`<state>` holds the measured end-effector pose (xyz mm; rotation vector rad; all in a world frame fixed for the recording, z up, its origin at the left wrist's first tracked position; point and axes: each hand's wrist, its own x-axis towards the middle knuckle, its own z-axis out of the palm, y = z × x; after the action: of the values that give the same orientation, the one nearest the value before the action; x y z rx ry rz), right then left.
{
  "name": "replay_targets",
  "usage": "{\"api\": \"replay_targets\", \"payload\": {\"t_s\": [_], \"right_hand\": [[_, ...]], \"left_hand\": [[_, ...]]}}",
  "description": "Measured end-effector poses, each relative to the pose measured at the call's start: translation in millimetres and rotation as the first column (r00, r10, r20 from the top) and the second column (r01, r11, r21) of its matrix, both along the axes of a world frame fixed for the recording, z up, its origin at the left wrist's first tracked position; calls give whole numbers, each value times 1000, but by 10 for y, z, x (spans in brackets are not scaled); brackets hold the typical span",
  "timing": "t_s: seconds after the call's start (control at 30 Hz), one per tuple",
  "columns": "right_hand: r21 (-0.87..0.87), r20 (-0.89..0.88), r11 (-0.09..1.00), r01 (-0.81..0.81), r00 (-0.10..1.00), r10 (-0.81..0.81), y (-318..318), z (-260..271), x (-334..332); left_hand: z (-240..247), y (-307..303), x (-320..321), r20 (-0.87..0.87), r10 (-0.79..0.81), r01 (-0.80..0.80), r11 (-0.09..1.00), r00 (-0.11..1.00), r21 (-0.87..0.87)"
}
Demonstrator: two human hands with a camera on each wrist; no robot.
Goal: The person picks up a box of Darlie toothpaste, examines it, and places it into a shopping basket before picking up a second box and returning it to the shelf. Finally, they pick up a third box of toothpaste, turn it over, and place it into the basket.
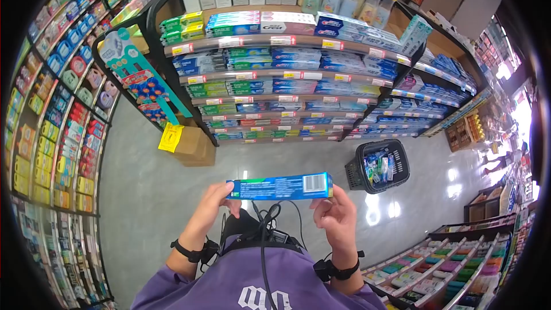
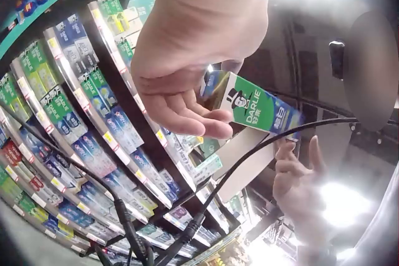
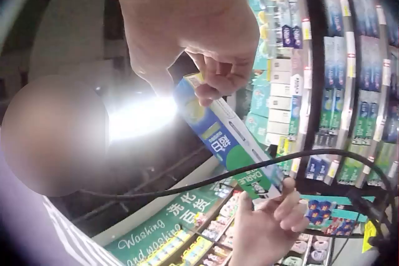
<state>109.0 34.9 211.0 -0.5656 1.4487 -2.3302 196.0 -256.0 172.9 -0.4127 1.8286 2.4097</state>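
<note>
A long blue and green toothpaste box [image 1: 275,188] is held level between both hands in the head view, its barcode side up. The left hand [image 1: 217,198] pinches its left end, and the right hand [image 1: 337,218] pinches the barcode end. From the left wrist view, the box [image 2: 255,107] shows a green DARLIE face, with the left hand [image 2: 193,60] at the near end and the right hand [image 2: 296,182] at the far end. In the right wrist view the right hand [image 3: 193,35] grips the yellow-blue end of the box [image 3: 227,141]; the left hand [image 3: 265,228] holds the other.
Shelves of boxed toothpaste [image 1: 275,74] stand ahead. A black basket [image 1: 354,172] holding several packages sits on the grey floor [image 1: 275,158] to the right. A brown carton [image 1: 195,146] with a yellow sign is at left. Product shelves line both sides, and black cables [image 1: 263,241] hang before the body.
</note>
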Motion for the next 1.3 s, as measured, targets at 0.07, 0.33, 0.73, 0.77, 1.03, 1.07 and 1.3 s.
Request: {"api": "replay_targets", "payload": {"t_s": [0.07, 0.33, 0.73, 0.77, 1.03, 1.07, 1.3], "right_hand": [[47, -90, 998, -35, 995, 39, -22, 225, 78], [234, -503, 951, -203, 812, 297, -246, 665, 162], [224, -513, 947, -229, 798, 315, -255, 616, 180], [230, -504, 945, -231, 803, 319, -245, 623, 181], [128, -300, 992, -17, 952, 55, -6, 297, 118], [95, -164, 995, -16, 986, 31, 0, 248, 111], [55, 309, 974, -220, 931, 193, -37, -267, -200]], "left_hand": [[-33, 50, -24, -27, -54, 55, 996, 998, 65], [-520, 8, -53, 149, -13, -56, 890, 989, 453], [-544, -44, 33, 101, 8, -49, 911, 995, 408], [-549, -40, 29, 93, 11, -47, 914, 996, 402], [414, 216, -47, -269, 307, -262, 946, 913, 188], [464, 218, -58, -327, 305, -271, 951, 894, 148], [803, 433, 22, -517, 36, -89, 993, 855, -78]]}}
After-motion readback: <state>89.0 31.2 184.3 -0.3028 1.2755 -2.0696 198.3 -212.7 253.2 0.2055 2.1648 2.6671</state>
